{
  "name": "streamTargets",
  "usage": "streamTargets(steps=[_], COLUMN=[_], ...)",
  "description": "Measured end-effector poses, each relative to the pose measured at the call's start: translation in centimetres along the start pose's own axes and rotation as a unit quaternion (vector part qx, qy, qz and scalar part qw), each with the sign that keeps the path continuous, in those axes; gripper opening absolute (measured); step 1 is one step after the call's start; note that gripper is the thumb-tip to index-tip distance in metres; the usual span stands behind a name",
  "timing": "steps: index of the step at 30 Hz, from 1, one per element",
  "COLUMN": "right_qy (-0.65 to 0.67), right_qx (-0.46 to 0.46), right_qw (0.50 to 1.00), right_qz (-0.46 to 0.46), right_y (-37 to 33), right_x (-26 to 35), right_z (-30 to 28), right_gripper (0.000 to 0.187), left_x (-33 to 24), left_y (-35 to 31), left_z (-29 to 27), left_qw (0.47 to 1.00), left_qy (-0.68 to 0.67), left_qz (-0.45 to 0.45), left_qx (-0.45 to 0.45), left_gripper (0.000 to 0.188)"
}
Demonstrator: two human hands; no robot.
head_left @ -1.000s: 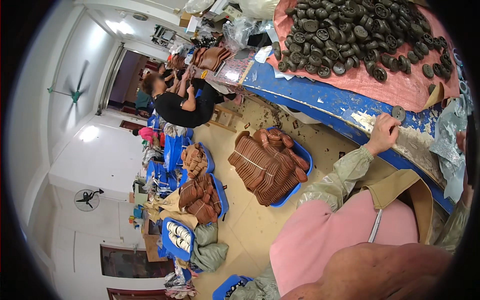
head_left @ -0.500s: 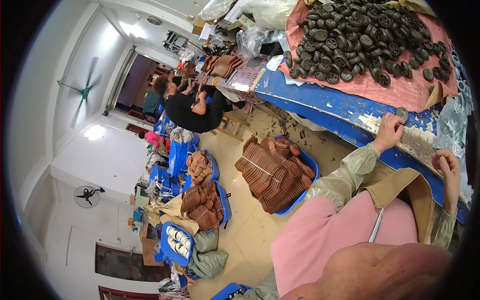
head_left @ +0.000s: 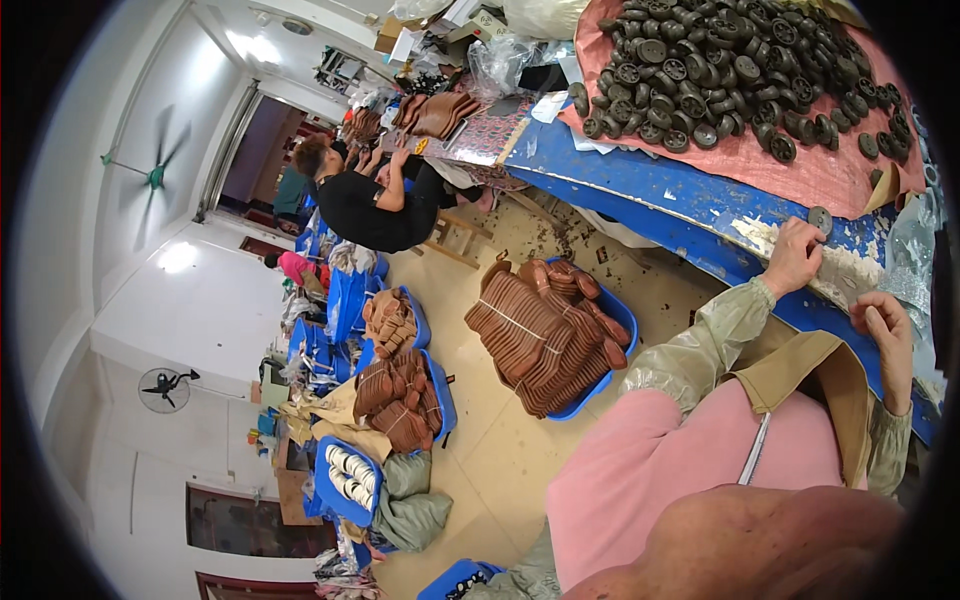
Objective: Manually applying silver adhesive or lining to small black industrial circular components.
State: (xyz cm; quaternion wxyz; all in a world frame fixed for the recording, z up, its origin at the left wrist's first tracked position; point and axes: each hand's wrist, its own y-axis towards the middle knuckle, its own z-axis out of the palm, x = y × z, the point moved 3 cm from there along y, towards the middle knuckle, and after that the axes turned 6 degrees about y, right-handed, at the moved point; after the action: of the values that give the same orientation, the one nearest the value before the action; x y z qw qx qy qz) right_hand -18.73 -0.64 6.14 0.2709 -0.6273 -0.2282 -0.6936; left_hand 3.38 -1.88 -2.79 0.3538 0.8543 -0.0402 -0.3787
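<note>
Between the fingertips of my left hand [head_left: 795, 258] is a small dark wheel [head_left: 820, 219], held upright at the edge of the blue worktable [head_left: 640, 195]. My right hand [head_left: 886, 335] is just to its right, above the table edge. Its fingers are loosely bent with the thumb apart, and nothing shows in them. Beyond both hands, a big heap of similar dark wheels [head_left: 725, 75] lies on a pink woven sheet [head_left: 690, 160]. A few loose wheels lie on the near side of the heap.
A clear plastic bag [head_left: 908, 255] lies right of my hands. On the floor to the left is a blue tub [head_left: 585, 405] of stacked brown pieces [head_left: 520, 335]. Farther left are more filled blue tubs [head_left: 440, 395]. A person in black [head_left: 370, 215] works at the table's far end.
My right hand has moved slightly left, toward my left hand, and its fingers have loosened. My left hand still holds the wheel. The whole view has shifted a little.
</note>
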Motion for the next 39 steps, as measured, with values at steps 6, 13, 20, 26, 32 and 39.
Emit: streamTargets(steps=[6,13,20,26,32,39], right_qy=[-0.012,0.010,0.062,0.095,0.152,0.211], right_qx=[0.032,0.042,0.090,0.113,0.155,0.129], right_qw=[0.999,0.999,0.993,0.988,0.971,0.957], right_qz=[0.001,0.024,0.049,0.046,0.099,0.153], right_y=[0.9,1.0,2.0,3.7,5.9,6.2], right_x=[-0.2,-0.5,-1.8,-3.0,-3.1,-3.9], right_z=[1.1,1.2,1.1,-0.3,0.2,-2.0], right_gripper=[0.017,0.018,0.019,0.015,0.014,0.013], left_x=[0.1,0.1,0.0,-0.4,0.2,-0.6], left_y=[0.1,-0.1,0.1,0.2,0.4,1.0], left_z=[0.3,0.2,-0.2,-0.1,-1.0,-0.5], left_qw=[1.000,1.000,0.999,0.997,0.997,0.994], left_qy=[0.003,-0.012,-0.010,-0.010,0.022,-0.012], left_qz=[-0.003,-0.023,-0.047,-0.070,-0.060,-0.079], left_qx=[-0.001,0.012,0.023,0.039,0.048,0.077], left_gripper=[0.009,0.010,0.013,0.009,0.007,0.010])
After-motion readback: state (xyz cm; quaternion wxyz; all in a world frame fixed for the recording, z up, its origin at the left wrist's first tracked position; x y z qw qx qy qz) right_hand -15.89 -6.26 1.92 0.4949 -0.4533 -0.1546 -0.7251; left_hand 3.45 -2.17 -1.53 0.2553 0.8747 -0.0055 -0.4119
